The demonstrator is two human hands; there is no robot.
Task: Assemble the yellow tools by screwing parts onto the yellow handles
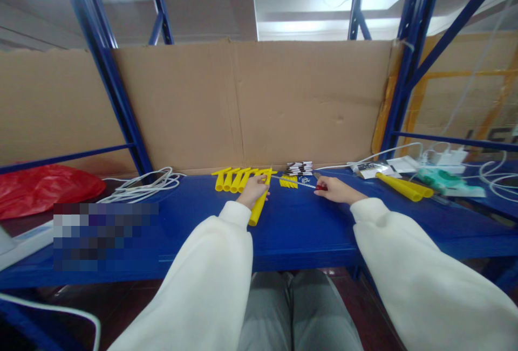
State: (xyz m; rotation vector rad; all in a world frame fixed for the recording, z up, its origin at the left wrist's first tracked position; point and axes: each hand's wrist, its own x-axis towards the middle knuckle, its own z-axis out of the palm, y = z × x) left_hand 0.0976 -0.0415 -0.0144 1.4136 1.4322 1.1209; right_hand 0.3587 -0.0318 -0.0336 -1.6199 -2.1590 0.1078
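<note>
My left hand is closed around a yellow tapered tube, which slants toward me over the blue table. In my right hand is the red handle of a screwdriver; its long thin shaft points left, to the upper part of the tube. Whether the tip touches the tube is too small to tell. Left of my left hand several similar yellow tubes lie in a row. Small yellow pieces and tiny silvery bits lie behind the shaft, near a stack of black-and-white pieces.
Two yellow cones lie at the right by a green plastic bag and white plugs. At the left are a coiled white cable and a red bag. A cardboard wall stands behind the blue table.
</note>
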